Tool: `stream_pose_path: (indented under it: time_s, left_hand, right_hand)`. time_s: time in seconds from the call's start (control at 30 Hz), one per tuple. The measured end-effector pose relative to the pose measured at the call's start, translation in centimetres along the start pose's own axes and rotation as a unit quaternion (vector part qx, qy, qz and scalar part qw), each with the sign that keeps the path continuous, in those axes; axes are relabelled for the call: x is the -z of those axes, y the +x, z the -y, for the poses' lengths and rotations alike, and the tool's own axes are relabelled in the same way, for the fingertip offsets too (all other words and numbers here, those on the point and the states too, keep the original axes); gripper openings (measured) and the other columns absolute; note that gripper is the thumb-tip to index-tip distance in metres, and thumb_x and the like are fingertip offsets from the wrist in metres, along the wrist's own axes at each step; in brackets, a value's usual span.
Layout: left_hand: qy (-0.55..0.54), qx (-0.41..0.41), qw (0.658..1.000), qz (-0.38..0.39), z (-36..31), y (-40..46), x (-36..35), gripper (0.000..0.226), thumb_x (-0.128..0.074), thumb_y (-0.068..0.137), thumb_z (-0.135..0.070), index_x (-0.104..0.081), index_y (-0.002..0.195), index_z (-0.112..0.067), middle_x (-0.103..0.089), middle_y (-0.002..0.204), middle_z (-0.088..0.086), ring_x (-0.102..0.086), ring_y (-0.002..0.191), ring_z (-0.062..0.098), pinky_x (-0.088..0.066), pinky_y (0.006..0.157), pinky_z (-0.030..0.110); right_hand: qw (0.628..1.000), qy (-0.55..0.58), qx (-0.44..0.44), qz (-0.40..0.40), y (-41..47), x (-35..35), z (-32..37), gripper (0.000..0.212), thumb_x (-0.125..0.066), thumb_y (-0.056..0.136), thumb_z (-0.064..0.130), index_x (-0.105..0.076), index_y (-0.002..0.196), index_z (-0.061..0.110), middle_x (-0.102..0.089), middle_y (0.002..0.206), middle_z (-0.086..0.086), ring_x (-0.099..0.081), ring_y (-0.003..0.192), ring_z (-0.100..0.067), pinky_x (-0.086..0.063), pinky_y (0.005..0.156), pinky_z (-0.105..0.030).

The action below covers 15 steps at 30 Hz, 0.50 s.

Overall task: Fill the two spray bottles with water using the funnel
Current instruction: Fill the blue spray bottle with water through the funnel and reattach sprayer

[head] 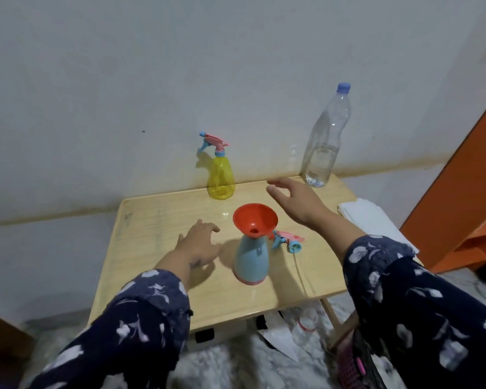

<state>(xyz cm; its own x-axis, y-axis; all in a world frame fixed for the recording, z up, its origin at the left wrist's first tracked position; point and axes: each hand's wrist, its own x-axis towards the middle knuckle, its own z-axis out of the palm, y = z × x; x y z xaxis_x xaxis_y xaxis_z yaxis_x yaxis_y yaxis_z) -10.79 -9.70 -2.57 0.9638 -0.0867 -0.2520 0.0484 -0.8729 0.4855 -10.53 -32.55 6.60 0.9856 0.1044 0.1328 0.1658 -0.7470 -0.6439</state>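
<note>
- Head view: the blue bottle (251,258) stands mid-table with the red funnel (255,219) in its neck; its spray head (288,240) lies just beside it.
- The left hand (199,242) hovers loosely spread near the bottle, empty, and could knock the top-heavy funnel over.
- The right hand (295,202), fingers relaxed and empty, reaches toward the capped water bottle (324,144); a quick grab could topple it.
- The yellow bottle (220,175) still wears its sprayer.
</note>
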Motion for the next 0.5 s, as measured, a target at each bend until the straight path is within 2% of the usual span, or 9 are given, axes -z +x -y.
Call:
stream_pose_path:
  time_s: [0.1,0.17,0.3,0.4,0.5]
  left_hand:
    - [0.029,-0.022,0.998,-0.05,-1.3,1.7,4.1,0.041,-0.048,0.095,-0.027,-0.048,0.135,-0.02,-0.042,0.147,0.01,-0.038,0.137,0.026,-0.031,0.111,0.043]
    - [0.023,-0.052,0.996,-0.069,-3.5,2.6,6.4,0.039,-0.048,0.096,-0.027,-0.05,0.134,-0.018,-0.049,0.142,0.006,-0.048,0.128,0.026,-0.038,0.105,0.038]
    - [0.001,-0.099,0.993,-0.06,-9.4,4.5,9.2,0.039,-0.049,0.096,-0.03,-0.048,0.134,-0.019,-0.05,0.14,0.004,-0.048,0.126,0.023,-0.038,0.102,0.034]
    - [0.026,-0.126,0.991,-0.044,-13.6,6.4,9.5,0.039,-0.051,0.096,-0.033,-0.049,0.132,-0.02,-0.052,0.138,0.001,-0.05,0.124,0.02,-0.036,0.095,0.028]
    - [0.051,-0.147,0.988,-0.025,-17.6,8.8,9.2,0.04,-0.055,0.094,-0.033,-0.051,0.13,-0.019,-0.053,0.137,0.002,-0.051,0.123,0.021,-0.037,0.095,0.027]
  right_hand:
    - [0.998,-0.058,-0.028,0.024,0.9,1.5,-1.5,0.039,-0.053,0.095,0.032,-0.054,0.132,0.02,-0.054,0.139,-0.002,-0.049,0.128,-0.02,-0.037,0.104,-0.032]
    - [0.996,-0.073,-0.044,0.038,1.5,2.4,-2.5,0.04,-0.054,0.094,0.029,-0.053,0.132,0.019,-0.053,0.139,-0.003,-0.048,0.128,-0.019,-0.037,0.103,-0.031]
    - [0.993,-0.088,-0.065,0.041,3.0,4.5,-4.6,0.04,-0.056,0.093,0.029,-0.054,0.131,0.019,-0.052,0.14,-0.004,-0.048,0.129,-0.021,-0.037,0.104,-0.032]
    - [0.991,-0.101,-0.082,0.042,4.7,6.7,-6.3,0.041,-0.056,0.093,0.03,-0.053,0.132,0.018,-0.051,0.141,-0.006,-0.049,0.128,-0.024,-0.038,0.101,-0.032]
    - [0.988,-0.114,-0.095,0.034,6.8,9.2,-8.5,0.043,-0.054,0.093,0.029,-0.052,0.134,0.018,-0.05,0.141,-0.006,-0.048,0.128,-0.025,-0.037,0.1,-0.031]
